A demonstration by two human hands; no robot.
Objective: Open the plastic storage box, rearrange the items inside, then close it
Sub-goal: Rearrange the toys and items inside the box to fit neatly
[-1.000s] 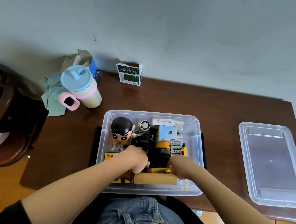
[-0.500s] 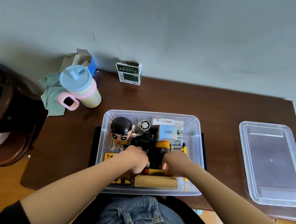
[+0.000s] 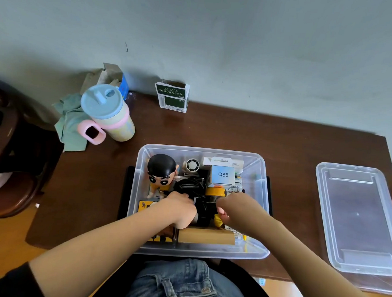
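Storage box (image 3: 252, 255) open at near bench (image 3: 282, 149) edge. Inside, left hand (image 3: 177, 208) and right hand (image 3: 239, 209), fingers curled, gripping black item (image 3: 203, 212). Best eased clear of cable tangle (image 3: 189, 185) beyond. Lid (image 3: 358, 218) waiting right of box.

The right hand (image 3: 237, 210) has moved from the near right part of the box (image 3: 265, 182) toward the middle. Now it touches the black item (image 3: 203, 212) beside the left hand (image 3: 177, 208).
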